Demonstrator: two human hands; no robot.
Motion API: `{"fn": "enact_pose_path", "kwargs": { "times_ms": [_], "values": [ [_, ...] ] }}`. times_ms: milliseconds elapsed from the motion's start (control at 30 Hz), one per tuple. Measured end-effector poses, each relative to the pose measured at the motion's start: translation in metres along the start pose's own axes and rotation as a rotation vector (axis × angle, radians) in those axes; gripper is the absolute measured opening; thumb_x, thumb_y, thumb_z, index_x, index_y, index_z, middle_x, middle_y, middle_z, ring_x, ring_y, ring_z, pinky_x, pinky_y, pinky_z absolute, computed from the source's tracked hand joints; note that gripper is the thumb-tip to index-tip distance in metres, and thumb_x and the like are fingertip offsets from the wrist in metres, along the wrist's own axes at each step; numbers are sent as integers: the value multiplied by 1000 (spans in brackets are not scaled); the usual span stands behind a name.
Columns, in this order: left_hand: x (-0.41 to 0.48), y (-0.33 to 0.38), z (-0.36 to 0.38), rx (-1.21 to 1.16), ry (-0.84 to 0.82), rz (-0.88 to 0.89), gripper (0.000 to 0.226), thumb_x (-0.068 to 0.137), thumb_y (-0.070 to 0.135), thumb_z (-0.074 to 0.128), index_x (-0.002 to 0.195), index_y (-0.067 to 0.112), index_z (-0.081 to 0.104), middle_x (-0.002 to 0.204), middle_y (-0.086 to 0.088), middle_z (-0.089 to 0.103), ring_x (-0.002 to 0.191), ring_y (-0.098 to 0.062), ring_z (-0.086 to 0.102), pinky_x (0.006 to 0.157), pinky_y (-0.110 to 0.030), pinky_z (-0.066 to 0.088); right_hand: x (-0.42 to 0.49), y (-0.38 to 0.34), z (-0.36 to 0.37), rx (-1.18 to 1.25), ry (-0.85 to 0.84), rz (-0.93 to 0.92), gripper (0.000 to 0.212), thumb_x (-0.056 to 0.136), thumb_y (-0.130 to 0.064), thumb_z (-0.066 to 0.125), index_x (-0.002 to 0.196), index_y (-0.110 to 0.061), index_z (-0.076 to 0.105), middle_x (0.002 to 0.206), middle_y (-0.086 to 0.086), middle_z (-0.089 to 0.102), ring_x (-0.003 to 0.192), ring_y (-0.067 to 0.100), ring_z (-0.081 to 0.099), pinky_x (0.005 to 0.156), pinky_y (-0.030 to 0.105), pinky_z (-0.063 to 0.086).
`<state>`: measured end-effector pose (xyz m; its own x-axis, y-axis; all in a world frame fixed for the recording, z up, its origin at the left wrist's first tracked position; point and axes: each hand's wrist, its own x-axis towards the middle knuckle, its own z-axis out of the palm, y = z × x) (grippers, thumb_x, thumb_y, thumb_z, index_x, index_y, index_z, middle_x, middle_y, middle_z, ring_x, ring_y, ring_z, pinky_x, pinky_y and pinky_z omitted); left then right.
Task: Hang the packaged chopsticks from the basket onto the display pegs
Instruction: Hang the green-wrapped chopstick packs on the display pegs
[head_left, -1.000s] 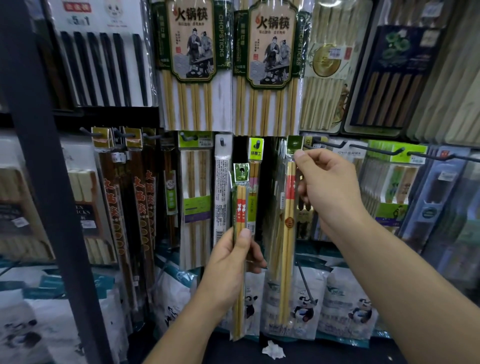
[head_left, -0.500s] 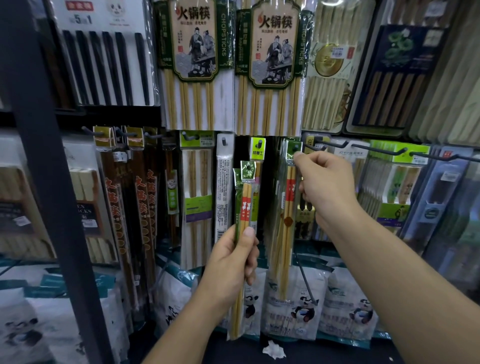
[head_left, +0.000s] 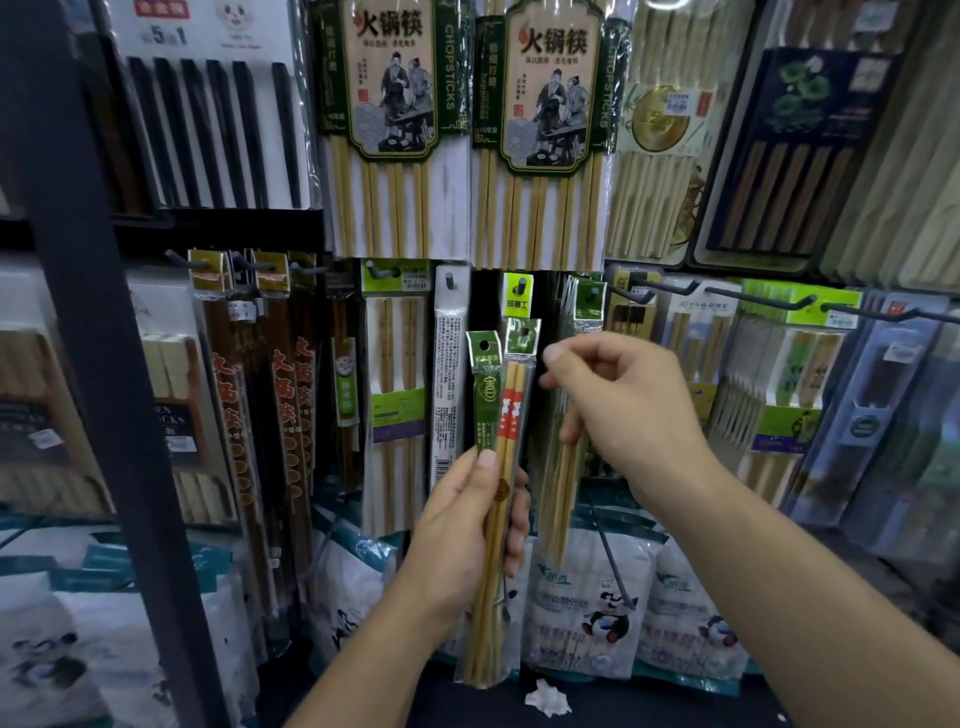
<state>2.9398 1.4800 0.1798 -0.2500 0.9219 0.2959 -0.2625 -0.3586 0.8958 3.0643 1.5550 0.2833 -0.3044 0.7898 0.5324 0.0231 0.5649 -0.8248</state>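
Right hand has come off the hung pack and dropped toward the left-hand bundle. That pack now sits on its peg, up and right of the left grip. Left hand has raised the bundle a bit.

Two packs are in the left hand, upright and slightly fanned: green pack thumb-side, red pack just beside it. The grip is near mid-length, thumb flat on the front, fingers wrapped behind. The headers stand well above the grip and the tails hang below it.

Right hand has its fingers curled, index tip and thumb close together, nothing visibly in them. The index tip is just right of the red pack's header. Can't tell if it touches.

Handling, my read:
- The packs are light and the sticks keep them stiff lengthwise.
- The film sleeve looks slick, so the packs can slide against each other in the grip.
- The header is thin and floppy, with the hole near its top.
- Pinch the header just under the hole, so the hole stays free for the peg.
- Ease the left thumb when pulling one pack up, or both may come.

Spare pegs are up and right of the grip. Bags are stacked below it.
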Motion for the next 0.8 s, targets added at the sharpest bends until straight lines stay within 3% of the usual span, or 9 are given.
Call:
{"fn": "enact_pose_path", "kwargs": {
  "times_ms": [67,167,267,333,400,467,633,800],
  "values": [
    [-2,1,2,6,-9,-1,34,93,54,54,84,25,71,69,-5,59,53,-15,52,45,-28,44,-4,-1,3,57,-79,33,9,97,-25,68,91,-22,73,82,6,75,43,17,62,40,14,42],
    [-4,2,4,30,-15,3,37,101,52,51,84,25,70,68,-4,58,53,-15,51,46,-27,44,-5,-1,6,108,-94,51,13,97,-22,67,88,-16,73,73,4,73,44,15,60,39,12,39],
    [-4,2,5,55,-4,36,35,95,46,50,92,16,66,72,-6,64,59,-18,61,48,-29,52,-5,-1,7,122,-84,46,20,98,-22,66,79,-20,73,65,0,68,46,12,58,41,14,40],
    [-2,0,6,82,35,61,34,95,45,48,93,18,68,81,-8,71,74,-23,70,62,-36,62,-2,-3,5,138,-43,50,24,100,-23,63,78,-21,73,62,-3,65,47,10,56,43,15,41],
    [0,-2,4,126,98,78,34,94,46,46,80,29,72,89,-8,74,87,-20,71,75,-39,63,3,-6,1,177,21,57,25,101,-23,61,79,-19,72,62,-3,63,47,7,54,42,15,40],
    [1,-3,3,114,136,80,36,93,44,45,75,29,72,89,-3,73,89,-17,71,75,-35,62,10,-8,-5,177,76,63,26,101,-25,60,79,-20,72,66,1,60,49,9,51,43,17,41],
    [3,-2,2,145,123,60,39,99,39,41,93,4,59,74,2,67,71,-16,64,65,-33,59,25,-7,-12,115,121,91,28,102,-27,58,78,-21,70,69,4,55,53,13,48,44,18,41],
    [0,0,4,179,113,53,35,109,25,36,97,1,56,73,-1,65,68,-18,61,60,-30,55,30,-4,-11,90,161,90,36,101,-30,59,67,-21,66,66,5,48,53,12,44,54,18,41]
  ]
}}
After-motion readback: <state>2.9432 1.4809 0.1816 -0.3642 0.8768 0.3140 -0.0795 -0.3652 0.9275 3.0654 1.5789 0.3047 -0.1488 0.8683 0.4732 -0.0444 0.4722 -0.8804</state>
